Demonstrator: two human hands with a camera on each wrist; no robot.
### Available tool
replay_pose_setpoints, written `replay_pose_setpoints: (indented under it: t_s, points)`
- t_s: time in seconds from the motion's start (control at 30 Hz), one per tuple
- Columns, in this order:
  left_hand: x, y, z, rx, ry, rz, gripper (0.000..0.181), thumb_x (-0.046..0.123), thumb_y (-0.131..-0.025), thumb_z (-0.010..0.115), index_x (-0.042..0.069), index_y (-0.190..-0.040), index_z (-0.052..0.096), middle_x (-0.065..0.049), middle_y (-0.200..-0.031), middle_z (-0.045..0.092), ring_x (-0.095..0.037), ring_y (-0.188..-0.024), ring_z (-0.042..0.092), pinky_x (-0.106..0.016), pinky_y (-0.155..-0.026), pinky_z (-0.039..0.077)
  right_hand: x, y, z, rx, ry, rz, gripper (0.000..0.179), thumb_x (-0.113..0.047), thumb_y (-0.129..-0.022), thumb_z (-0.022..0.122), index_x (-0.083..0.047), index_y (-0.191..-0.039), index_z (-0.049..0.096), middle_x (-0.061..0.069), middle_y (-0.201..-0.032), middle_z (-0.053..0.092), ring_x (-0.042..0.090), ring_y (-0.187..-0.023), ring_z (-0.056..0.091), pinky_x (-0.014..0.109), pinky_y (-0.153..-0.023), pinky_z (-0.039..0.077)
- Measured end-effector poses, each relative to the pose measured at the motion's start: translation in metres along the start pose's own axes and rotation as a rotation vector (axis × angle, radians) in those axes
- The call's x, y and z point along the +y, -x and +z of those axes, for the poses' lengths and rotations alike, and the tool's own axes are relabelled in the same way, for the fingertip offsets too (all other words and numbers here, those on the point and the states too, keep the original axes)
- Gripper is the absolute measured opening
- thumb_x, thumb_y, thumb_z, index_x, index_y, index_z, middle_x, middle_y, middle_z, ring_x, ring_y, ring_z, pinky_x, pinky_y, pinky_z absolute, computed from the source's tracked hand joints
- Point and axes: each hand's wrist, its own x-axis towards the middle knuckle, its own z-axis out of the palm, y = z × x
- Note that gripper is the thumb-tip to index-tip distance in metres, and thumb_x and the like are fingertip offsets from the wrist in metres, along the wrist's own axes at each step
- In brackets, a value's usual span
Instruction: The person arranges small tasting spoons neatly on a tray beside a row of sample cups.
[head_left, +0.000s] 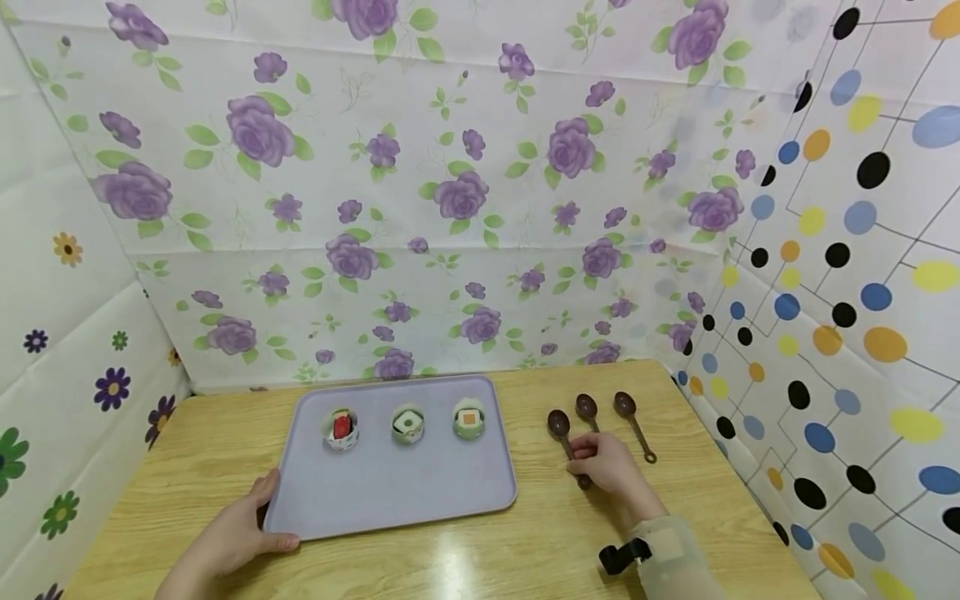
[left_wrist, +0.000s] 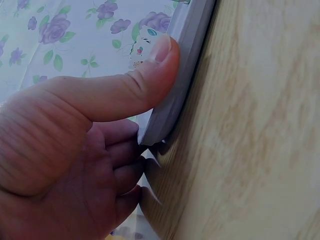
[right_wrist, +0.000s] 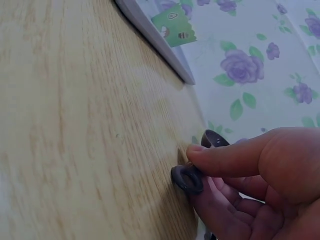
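On the wood-grain table (head_left: pixel 390 567): one pale lilac tray (head_left: pixel 427 500), corners rounded; on it, three printed cups (head_left: pixel 341 444) in a row, each with one small food-shaped piece (head_left: pixel 469 418). Right of tray, three glossy dark brown spoons (head_left: pixel 625 405). Left hand (head_left: pixel 232 533) grips the tray's near-left corner. Right hand (head_left: pixel 613 468) pinches the leftmost spoon (head_left: pixel 558 423) by its ring-ended handle, hiding the middle spoon's (head_left: pixel 587 407) handle. Flower-printed sheet (head_left: pixel 420 208) behind; dotted sheet (head_left: pixel 862 350) at right.

Gap between tray (head_left: pixel 390 492) and spoons (head_left: pixel 626 406), cups (head_left: pixel 408 430) blocking tray's far side
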Motion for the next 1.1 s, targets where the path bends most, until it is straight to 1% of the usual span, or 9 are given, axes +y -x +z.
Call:
replay_pose_setpoints:
  t_s: [0.2,0.53,0.63,0.8,0.87,1.1]
  points:
    - [-0.001,0.000,-0.001,0.006,0.008,0.012,0.135,0.054,-0.077,0.093,-0.021,-0.159,0.016,-0.051,-0.159,0.016,-0.068,-0.147,0.020,-0.077,-0.116,0.027,0.004,-0.001,-0.001,-0.003,-0.077,0.004,0.034,-0.004,-0.087,0.088,0.001,-0.118,0.076,0.006,-0.099,0.074,0.020,-0.092,0.069,0.030,-0.073,0.058]
    - [0.001,0.001,-0.002,0.000,0.020,-0.015,0.141,0.060,-0.072,0.093,-0.020,-0.159,0.017,-0.050,-0.159,0.015,-0.067,-0.148,0.019,-0.076,-0.117,0.025,0.008,0.003,0.000,0.022,-0.200,0.031,0.037,-0.001,-0.087,0.087,0.006,-0.121,0.074,0.011,-0.103,0.076,0.020,-0.093,0.070,0.027,-0.073,0.058]
    - [0.001,0.001,-0.001,0.002,0.014,-0.007,0.140,0.060,-0.073,0.093,-0.020,-0.159,0.017,-0.050,-0.159,0.015,-0.068,-0.147,0.020,-0.077,-0.116,0.025,0.008,0.003,0.000,0.034,-0.246,0.042,0.040,0.000,-0.088,0.087,0.008,-0.125,0.072,0.013,-0.106,0.076,0.021,-0.095,0.070,0.027,-0.074,0.059]
    - [0.001,0.000,-0.002,0.003,0.015,-0.004,0.140,0.058,-0.073,0.093,-0.020,-0.159,0.016,-0.050,-0.159,0.015,-0.067,-0.148,0.019,-0.076,-0.117,0.025,0.011,0.001,0.001,0.021,-0.376,0.052,0.043,0.002,-0.091,0.083,0.012,-0.130,0.068,0.018,-0.110,0.076,0.020,-0.093,0.073,0.029,-0.074,0.062]
    - [0.002,-0.001,-0.002,0.002,0.025,-0.015,0.141,0.059,-0.072,0.094,-0.019,-0.160,0.016,-0.049,-0.160,0.015,-0.066,-0.149,0.018,-0.076,-0.118,0.024,0.011,0.001,0.002,0.010,-0.414,0.050,0.043,0.002,-0.092,0.081,0.013,-0.132,0.067,0.019,-0.111,0.076,0.020,-0.091,0.074,0.029,-0.074,0.063]
    - [0.003,0.001,-0.001,-0.005,0.038,-0.030,0.142,0.059,-0.072,0.094,-0.019,-0.160,0.015,-0.049,-0.160,0.013,-0.066,-0.149,0.016,-0.076,-0.118,0.023,0.011,0.000,0.005,-0.009,-0.492,0.050,0.045,0.002,-0.093,0.080,0.014,-0.134,0.065,0.021,-0.112,0.075,0.020,-0.089,0.076,0.030,-0.074,0.064]
